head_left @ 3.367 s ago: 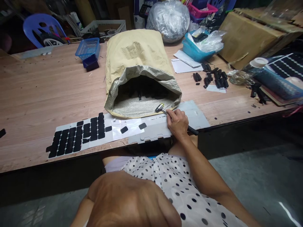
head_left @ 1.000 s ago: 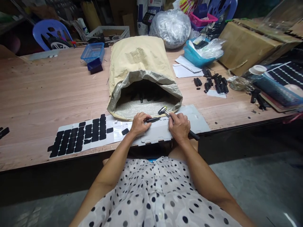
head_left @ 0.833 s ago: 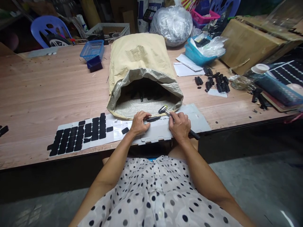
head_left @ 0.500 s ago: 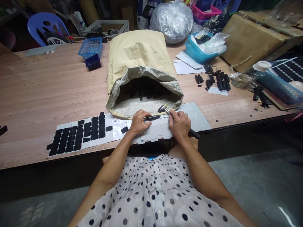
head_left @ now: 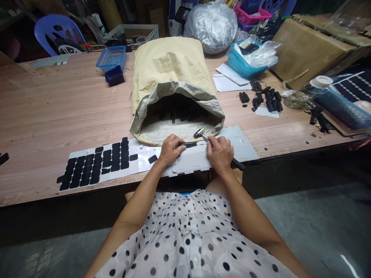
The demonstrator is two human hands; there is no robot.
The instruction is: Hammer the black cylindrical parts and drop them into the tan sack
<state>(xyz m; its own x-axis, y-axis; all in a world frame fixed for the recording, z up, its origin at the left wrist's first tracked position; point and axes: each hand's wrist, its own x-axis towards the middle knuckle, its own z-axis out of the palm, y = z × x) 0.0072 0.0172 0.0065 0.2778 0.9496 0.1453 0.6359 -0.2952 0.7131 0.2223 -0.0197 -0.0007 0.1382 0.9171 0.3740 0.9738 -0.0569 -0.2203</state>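
Note:
My right hand (head_left: 220,152) is wrapped round a small hammer (head_left: 205,137) with a metal head and a black handle. The hammer head is raised near the lip of a cream woven sack (head_left: 171,61). Thumb and fingers of my left hand (head_left: 171,150) pinch a slim black piece (head_left: 189,145) on a grey cardboard sheet (head_left: 191,160); its exact kind is too small to tell. The sack's mouth faces me, with dark pieces inside. Left of my left hand lies a white sheet of black rounded stickers (head_left: 87,168), and one loose black sticker (head_left: 152,158).
Beyond the sack stand a blue basket (head_left: 111,58), a navy tray (head_left: 114,75) and a stuffed clear plastic bag (head_left: 213,25). To the right are small black parts (head_left: 268,98), a turquoise basket (head_left: 246,63) and a cardboard box (head_left: 313,50). The table's front edge runs before me.
My left thumb has shifted slightly up onto the black piece. The right hand and hammer stay nearly where they were.

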